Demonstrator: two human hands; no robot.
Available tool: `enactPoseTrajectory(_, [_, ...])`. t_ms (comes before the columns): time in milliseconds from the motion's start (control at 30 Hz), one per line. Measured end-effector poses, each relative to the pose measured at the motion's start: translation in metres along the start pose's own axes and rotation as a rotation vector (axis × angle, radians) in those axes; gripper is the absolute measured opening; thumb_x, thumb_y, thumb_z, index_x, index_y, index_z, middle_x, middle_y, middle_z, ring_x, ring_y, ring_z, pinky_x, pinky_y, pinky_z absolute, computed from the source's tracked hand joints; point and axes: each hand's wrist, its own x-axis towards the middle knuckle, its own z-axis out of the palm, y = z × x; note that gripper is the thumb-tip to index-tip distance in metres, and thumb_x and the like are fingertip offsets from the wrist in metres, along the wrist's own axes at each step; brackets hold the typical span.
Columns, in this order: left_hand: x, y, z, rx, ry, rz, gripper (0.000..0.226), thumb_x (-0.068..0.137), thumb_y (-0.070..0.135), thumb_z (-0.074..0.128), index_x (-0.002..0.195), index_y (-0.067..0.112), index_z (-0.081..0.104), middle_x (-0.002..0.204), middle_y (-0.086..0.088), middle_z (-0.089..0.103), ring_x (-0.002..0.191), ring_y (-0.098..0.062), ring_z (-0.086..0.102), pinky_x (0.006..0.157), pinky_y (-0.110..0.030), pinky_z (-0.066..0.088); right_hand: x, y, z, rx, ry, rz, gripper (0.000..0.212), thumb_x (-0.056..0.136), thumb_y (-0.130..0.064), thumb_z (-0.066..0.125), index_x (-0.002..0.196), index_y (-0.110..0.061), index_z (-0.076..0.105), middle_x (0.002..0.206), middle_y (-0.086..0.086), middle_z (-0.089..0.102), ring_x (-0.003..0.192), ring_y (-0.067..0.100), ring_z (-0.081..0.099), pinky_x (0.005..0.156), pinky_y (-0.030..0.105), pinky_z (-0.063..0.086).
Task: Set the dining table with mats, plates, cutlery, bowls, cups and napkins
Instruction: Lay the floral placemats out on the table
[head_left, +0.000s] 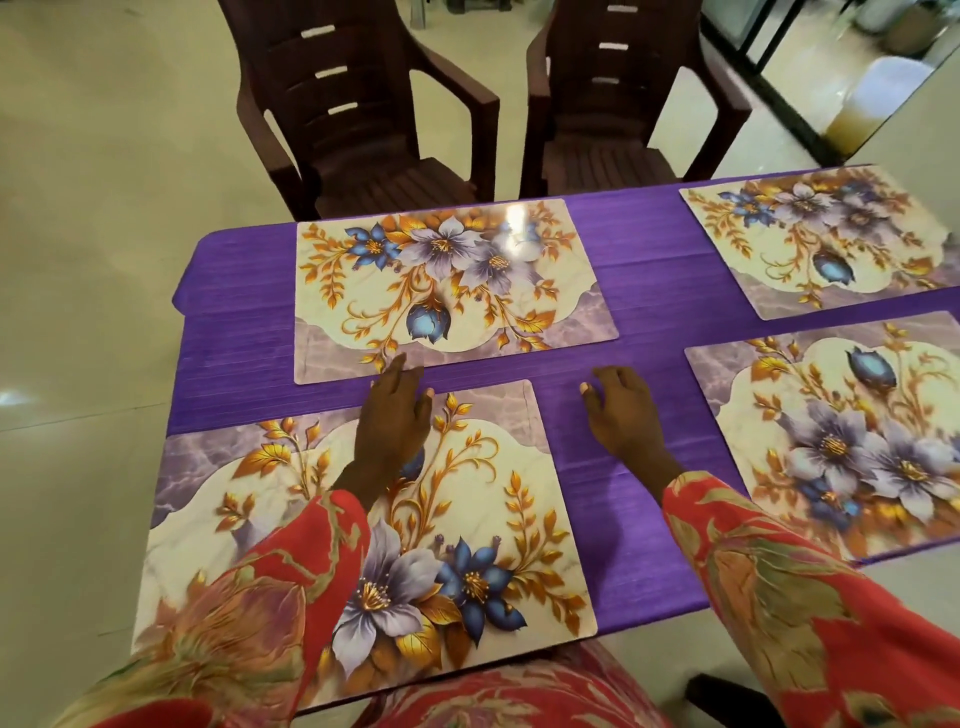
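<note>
Several floral mats lie on a purple tablecloth (639, 291). The near left mat (467, 519) is under my arms, the far left mat (452, 312) lies beyond it, and two more mats lie at the near right (831, 405) and far right (831, 249). My left hand (395, 415) hovers flat over the far edge of the near left mat, its fingertips reaching the far left mat's near edge. My right hand (621, 405) lies with fingers spread over the bare cloth between the near mats. Neither hand holds anything.
Two dark brown plastic chairs stand beyond the table's far edge, one at the left (363, 114) and one at the right (618, 104). Pale tiled floor surrounds the table. A glass partition with a dark frame (779, 88) runs at the upper right.
</note>
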Motion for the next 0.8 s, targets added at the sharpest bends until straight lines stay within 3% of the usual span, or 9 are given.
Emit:
enactPoseTrajectory(233, [-0.019, 0.054, 0.026, -0.037, -0.048, 0.139, 0.043, 0.083, 0.021, 0.046, 0.116, -0.002, 0.062, 0.134, -0.024, 0.051, 0.125, -0.042, 0.047, 0.103, -0.054, 0.038, -0.033, 0.034, -0.018, -0.015, 0.117, 0.026, 0.048, 0.082, -0.030, 0.041, 0.109, 0.002, 0.064, 0.112, 0.025, 0.059, 0.103, 0.045, 0.054, 0.083, 0.047, 0.046])
enactPoseTrajectory(433, [-0.024, 0.110, 0.065, -0.047, -0.150, 0.193, 0.038, 0.088, 0.020, 0.049, 0.115, -0.003, 0.061, 0.134, -0.024, 0.051, 0.123, -0.042, 0.048, 0.103, -0.044, 0.038, -0.036, 0.080, -0.039, -0.044, 0.176, -0.010, 0.035, 0.081, -0.022, 0.048, 0.101, 0.001, 0.067, 0.098, 0.024, 0.063, 0.088, 0.046, 0.058, 0.073, 0.046, 0.050])
enactPoseTrajectory(567, [-0.027, 0.153, 0.097, -0.061, -0.193, 0.187, 0.041, 0.086, 0.023, 0.047, 0.113, -0.003, 0.062, 0.134, -0.026, 0.050, 0.123, -0.042, 0.049, 0.104, -0.050, 0.038, -0.032, 0.118, -0.058, -0.060, 0.199, -0.042, 0.030, 0.079, -0.019, 0.048, 0.093, -0.001, 0.068, 0.092, 0.024, 0.062, 0.080, 0.046, 0.059, 0.066, 0.046, 0.052])
enactPoseTrajectory(800, [-0.033, 0.228, 0.158, -0.049, -0.283, 0.177, 0.051, 0.087, 0.030, 0.045, 0.119, -0.007, 0.058, 0.138, -0.029, 0.044, 0.130, -0.043, 0.041, 0.108, -0.053, 0.033, -0.028, 0.217, -0.104, -0.134, 0.189, -0.145, 0.041, 0.079, -0.025, 0.038, 0.093, -0.001, 0.068, 0.091, 0.021, 0.065, 0.077, 0.042, 0.063, 0.068, 0.042, 0.053])
